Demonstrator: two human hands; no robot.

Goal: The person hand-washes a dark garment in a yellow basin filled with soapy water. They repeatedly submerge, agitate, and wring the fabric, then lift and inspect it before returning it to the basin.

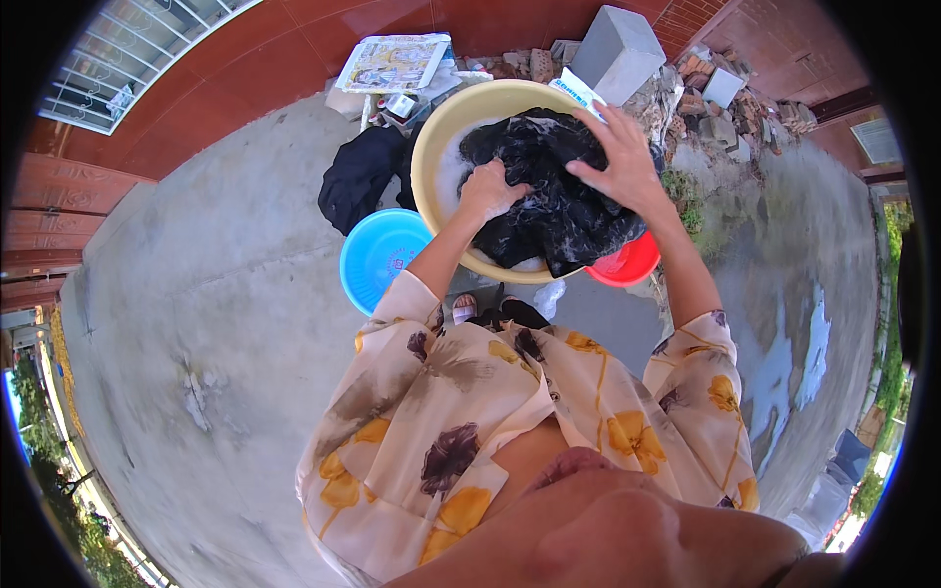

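A large cream-yellow basin (423, 186) stands in front of me with suds in it. Wet black cloth (549, 211) with white foam on it fills most of the basin and laps over the near rim. My left hand (490, 191) is at the cloth's left part, its fingers curled into the fabric. Over the right part is my right hand (627, 162), fingers and thumb spread apart. Just beyond its fingertips, a white packet with blue print (576, 88) lies at the far rim; whether they touch it I cannot tell.
A blue basin (377, 260) sits at the near left, a red one (627, 263) at the near right. Dark cloth (361, 176) lies left of the big basin. Behind are a small stand with a patterned top (394, 64), a grey block (618, 54) and rubble (720, 118).
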